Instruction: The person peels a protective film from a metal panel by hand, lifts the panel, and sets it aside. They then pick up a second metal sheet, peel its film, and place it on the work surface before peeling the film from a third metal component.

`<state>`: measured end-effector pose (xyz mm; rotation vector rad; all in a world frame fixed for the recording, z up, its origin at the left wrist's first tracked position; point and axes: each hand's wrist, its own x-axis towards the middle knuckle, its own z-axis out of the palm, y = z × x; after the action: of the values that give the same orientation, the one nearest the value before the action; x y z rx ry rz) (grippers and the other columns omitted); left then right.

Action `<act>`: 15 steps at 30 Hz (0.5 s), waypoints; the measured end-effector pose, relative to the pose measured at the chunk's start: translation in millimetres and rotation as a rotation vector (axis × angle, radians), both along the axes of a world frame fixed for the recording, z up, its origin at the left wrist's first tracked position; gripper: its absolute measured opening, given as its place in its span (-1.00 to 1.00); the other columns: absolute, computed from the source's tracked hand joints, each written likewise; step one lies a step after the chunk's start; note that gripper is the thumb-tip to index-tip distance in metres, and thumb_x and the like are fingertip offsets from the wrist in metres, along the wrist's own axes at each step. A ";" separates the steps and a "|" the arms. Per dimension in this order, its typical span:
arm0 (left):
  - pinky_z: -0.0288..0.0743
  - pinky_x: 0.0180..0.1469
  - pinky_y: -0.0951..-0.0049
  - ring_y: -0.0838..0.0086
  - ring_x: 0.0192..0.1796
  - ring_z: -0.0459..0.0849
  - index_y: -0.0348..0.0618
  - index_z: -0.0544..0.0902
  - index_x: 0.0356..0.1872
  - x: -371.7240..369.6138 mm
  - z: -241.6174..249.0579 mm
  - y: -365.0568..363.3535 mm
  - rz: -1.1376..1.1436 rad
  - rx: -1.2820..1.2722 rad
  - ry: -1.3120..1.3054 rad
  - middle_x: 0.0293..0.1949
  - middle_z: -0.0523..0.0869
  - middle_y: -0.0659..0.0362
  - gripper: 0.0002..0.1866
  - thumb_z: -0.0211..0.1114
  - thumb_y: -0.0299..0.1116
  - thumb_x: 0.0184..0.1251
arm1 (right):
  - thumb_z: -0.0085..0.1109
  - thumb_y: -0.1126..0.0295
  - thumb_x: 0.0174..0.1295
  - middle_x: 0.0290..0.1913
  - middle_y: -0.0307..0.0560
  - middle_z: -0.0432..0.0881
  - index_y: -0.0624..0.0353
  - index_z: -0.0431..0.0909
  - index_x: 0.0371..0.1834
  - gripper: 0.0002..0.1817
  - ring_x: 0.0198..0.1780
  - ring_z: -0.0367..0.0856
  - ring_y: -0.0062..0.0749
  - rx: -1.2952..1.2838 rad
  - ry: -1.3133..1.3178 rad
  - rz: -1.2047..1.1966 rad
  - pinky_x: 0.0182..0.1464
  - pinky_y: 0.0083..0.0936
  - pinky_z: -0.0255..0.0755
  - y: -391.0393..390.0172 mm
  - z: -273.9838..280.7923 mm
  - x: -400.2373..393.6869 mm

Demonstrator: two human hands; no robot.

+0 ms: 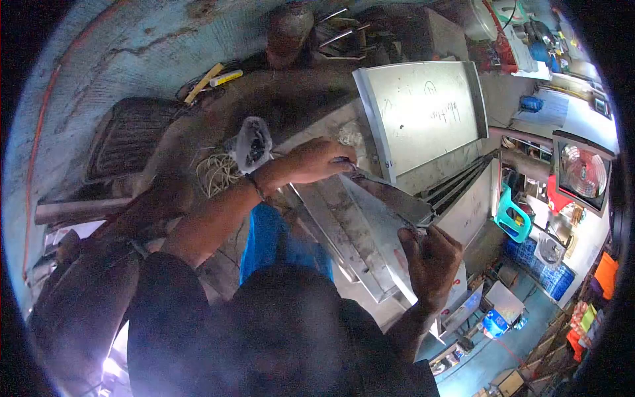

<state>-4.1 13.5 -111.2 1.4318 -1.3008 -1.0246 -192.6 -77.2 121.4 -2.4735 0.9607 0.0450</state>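
Note:
My left hand [319,161], a band round its wrist, is closed on the far end of a long, dark grey sheet-metal strip [393,198]. The near end is pinched by my right hand [433,263], its fingers curled in. Between them the strip slants down to the right, over pale sheet-metal pieces [377,221] lying on the work surface. Just left of my left hand stands a clear plastic bag [254,144] with small dark bits inside. Beyond the strip sits a flat metal panel [426,109] with bent edges and handwriting on it.
Dark metal strips [463,182] are stacked on the right, near a teal plastic stool [513,213]. Coiled cord [217,174] lies by the bag. A black tray [129,135] leans against the blue wall [99,59]. A red-bladed fan [583,171] stands far right.

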 end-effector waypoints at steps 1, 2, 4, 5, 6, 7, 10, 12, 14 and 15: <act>0.52 -0.02 0.10 0.09 -0.10 0.72 -0.13 0.64 -0.11 -3.5 0.8 -0.1 0.001 -0.002 0.002 -0.20 0.73 0.01 -0.83 0.25 -0.29 0.40 | 0.49 0.39 0.09 -0.66 -0.04 0.42 0.24 0.44 -0.64 -0.63 -0.62 0.42 -0.21 -0.002 0.002 0.001 -0.48 -0.32 0.29 -0.2 0.6 -0.1; 0.52 0.00 0.16 0.11 -0.07 0.71 -0.12 0.62 -0.05 -8.0 1.8 0.3 0.042 -0.028 0.114 -0.16 0.72 0.03 -0.79 0.26 -0.27 0.42 | 0.49 0.39 0.09 -0.67 -0.04 0.41 0.24 0.43 -0.65 -0.63 -0.62 0.42 -0.21 -0.019 -0.009 0.037 -0.48 -0.32 0.28 -0.6 1.0 -0.7; 0.52 0.02 0.22 0.12 -0.05 0.69 -0.12 0.59 0.01 -15.8 6.0 2.1 0.083 -0.055 0.228 -0.12 0.71 0.06 -0.75 0.27 -0.25 0.44 | 0.49 0.39 0.09 -0.67 -0.03 0.41 0.24 0.43 -0.66 -0.62 -0.62 0.41 -0.21 -0.037 -0.018 0.073 -0.48 -0.32 0.27 -0.6 0.7 -1.9; 0.51 0.02 0.22 0.15 -0.05 0.68 -0.12 0.60 0.01 -19.1 8.6 3.7 0.083 -0.043 0.231 -0.15 0.70 0.06 -0.76 0.26 -0.26 0.44 | 0.50 0.40 0.08 -0.67 -0.03 0.40 0.25 0.42 -0.67 -0.62 -0.62 0.39 -0.21 -0.021 -0.021 0.042 -0.48 -0.32 0.26 -0.2 -0.1 -2.3; 0.49 0.03 0.22 0.17 -0.06 0.68 -0.12 0.60 0.01 -21.4 10.5 4.5 0.081 -0.030 0.231 -0.18 0.69 0.06 -0.77 0.26 -0.26 0.45 | 0.50 0.41 0.08 -0.67 -0.03 0.40 0.25 0.41 -0.67 -0.61 -0.62 0.38 -0.22 -0.006 -0.026 0.009 -0.49 -0.32 0.25 0.0 -1.2 -2.8; 0.49 0.03 0.22 0.17 -0.06 0.68 -0.12 0.60 0.01 -24.8 10.6 4.2 0.080 -0.031 0.232 -0.18 0.69 0.06 -0.77 0.26 -0.26 0.45 | 0.50 0.41 0.08 -0.67 -0.03 0.40 0.25 0.41 -0.67 -0.61 -0.62 0.38 -0.22 -0.007 -0.026 0.008 -0.49 -0.32 0.25 -0.1 -2.7 -4.2; 0.51 0.01 0.16 0.18 -0.09 0.68 -0.15 0.57 -0.12 -37.8 -2.8 -2.6 0.158 -0.089 0.041 -0.19 0.66 0.05 -0.81 0.26 -0.26 0.44 | 0.50 0.42 0.07 -0.68 -0.05 0.39 0.25 0.39 -0.68 -0.60 -0.62 0.35 -0.23 -0.001 -0.043 0.015 -0.49 -0.32 0.24 -0.3 -4.1 -4.7; 0.49 -0.02 0.17 0.13 -0.09 0.65 -0.12 0.60 -0.01 -46.0 -16.9 -8.3 0.237 -0.235 0.185 -0.24 0.64 0.05 -0.78 0.26 -0.27 0.44 | 0.51 0.43 0.07 -0.67 -0.08 0.38 0.25 0.39 -0.68 -0.60 -0.62 0.30 -0.25 0.001 -0.052 0.031 -0.50 -0.31 0.21 1.2 0.6 1.0; 0.49 0.00 0.15 0.11 -0.06 0.65 -0.12 0.61 -0.02 -50.4 -26.2 -8.1 0.234 -0.223 0.107 -0.20 0.65 0.06 -0.79 0.28 -0.30 0.42 | 0.51 0.44 0.05 -0.66 -0.07 0.40 0.25 0.41 -0.67 -0.61 -0.61 0.32 -0.26 0.012 -0.022 0.031 -0.50 -0.32 0.22 -1.5 1.0 -2.5; 0.50 0.02 0.13 0.08 -0.03 0.65 -0.12 0.61 -0.03 -52.5 -29.5 -8.2 0.232 -0.212 0.025 -0.15 0.66 0.07 -0.79 0.31 -0.32 0.40 | 0.52 0.45 0.03 -0.65 -0.07 0.42 0.25 0.42 -0.65 -0.63 -0.61 0.34 -0.27 0.024 0.003 0.032 -0.50 -0.33 0.23 -2.8 1.3 -4.7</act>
<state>-56.6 5.3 -140.7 1.3659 -1.1570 -0.7264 -197.3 -80.0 122.8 -2.4678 0.9165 0.0700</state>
